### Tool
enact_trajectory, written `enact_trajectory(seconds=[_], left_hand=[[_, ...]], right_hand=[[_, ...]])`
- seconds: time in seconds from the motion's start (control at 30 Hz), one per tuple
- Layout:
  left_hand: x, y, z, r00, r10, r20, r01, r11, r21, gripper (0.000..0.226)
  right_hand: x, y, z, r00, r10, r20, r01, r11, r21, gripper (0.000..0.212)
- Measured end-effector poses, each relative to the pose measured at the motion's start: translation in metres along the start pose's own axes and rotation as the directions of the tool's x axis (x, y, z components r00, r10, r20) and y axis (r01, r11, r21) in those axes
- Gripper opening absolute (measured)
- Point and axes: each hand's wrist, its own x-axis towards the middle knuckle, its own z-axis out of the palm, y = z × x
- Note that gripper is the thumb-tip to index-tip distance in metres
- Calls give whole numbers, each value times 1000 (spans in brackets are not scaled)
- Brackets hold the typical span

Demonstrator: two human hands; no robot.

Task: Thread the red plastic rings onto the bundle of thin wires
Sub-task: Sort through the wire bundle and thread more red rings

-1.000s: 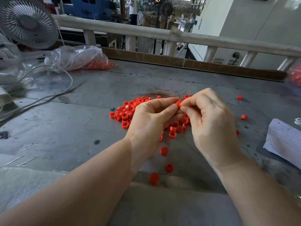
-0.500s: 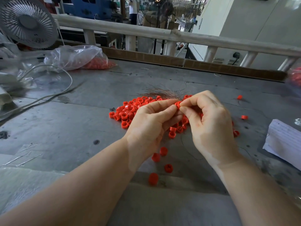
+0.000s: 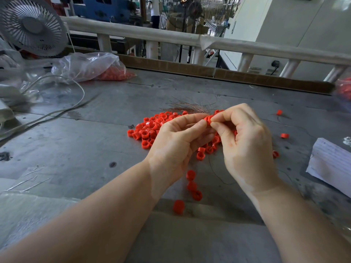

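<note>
- Head view: left hand and right hand both pinch one red ring between their fingertips.
- The wire bundle fans toward ten o'clock from that grip, lying over the ring pile on the tabletop.
- Both hands are equally near.

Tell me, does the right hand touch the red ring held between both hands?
Touching. In the head view, the right hand pinches the ring with thumb and forefinger, and the left hand fingertips press it from the other side.
</note>
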Motion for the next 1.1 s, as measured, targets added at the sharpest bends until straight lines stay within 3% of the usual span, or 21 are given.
enact_trajectory(seconds=[0.27, 0.5, 0.63, 0.83, 1.1], left_hand=[[0, 1, 1, 1000, 0, 19, 0, 1000, -9, 14], [0, 1, 0, 999, 23, 30, -22, 1000, -22, 13], [0, 0, -1, 999, 37, 33, -37, 999, 4, 25], [0, 0, -1, 999, 43, 26, -43, 999, 22, 12], [-2, 2, 1, 996, 89, 0, -88, 992, 94, 13]], right_hand=[[1, 2, 0, 996, 90, 6, -90, 988, 124, 3], [1, 2, -1, 994, 109, 4, -108, 989, 103, 3], [2, 2, -1, 995, 96, 14, -97, 991, 92, 2], [3, 3, -1, 996, 83, 33, -86, 992, 95, 3], [3, 2, -2, 996, 74, 42, -78, 992, 98, 4]])
